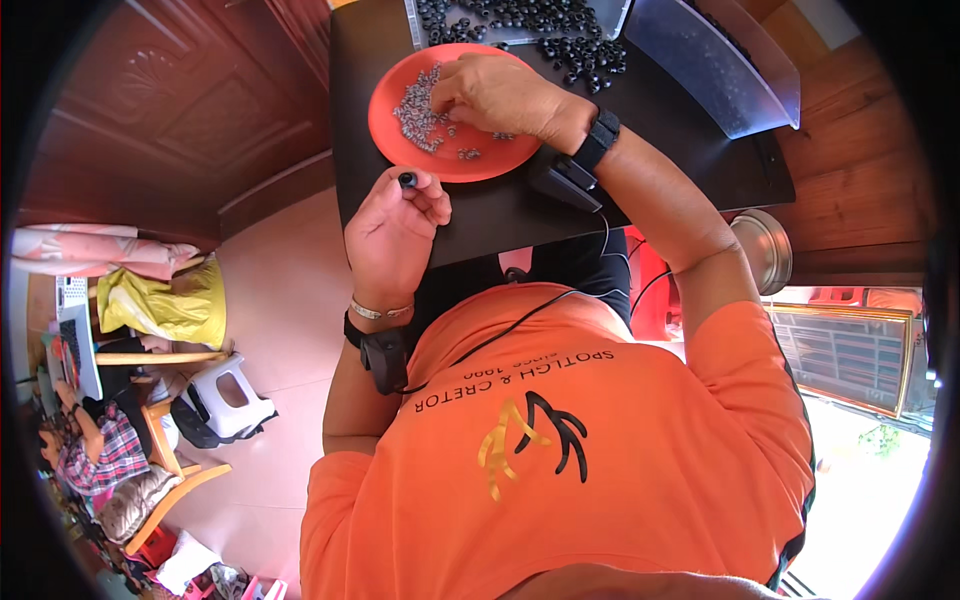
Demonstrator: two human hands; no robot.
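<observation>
Between the thumb and fingers of my left hand (393,230) is a small round black knob-like piece (408,180), its open end facing up. That hand is palm up, just off the near left rim of an orange-red plate (490,163). Many tiny grey metal pieces (415,112) lie on the plate, mostly heaped on its left side; they are too small to name. My right hand (500,92) reaches over the plate from the right. Its fingers are bent together and pointed down at the grey heap; what they pinch, if anything, is hidden.
The plate rests on a dark table (480,222). Behind it stands a clear tray (520,40) of black pieces, with more loose black pieces (585,62) beside it. A translucent bin (715,75) is at the far right. Another person (100,445) sits at the left.
</observation>
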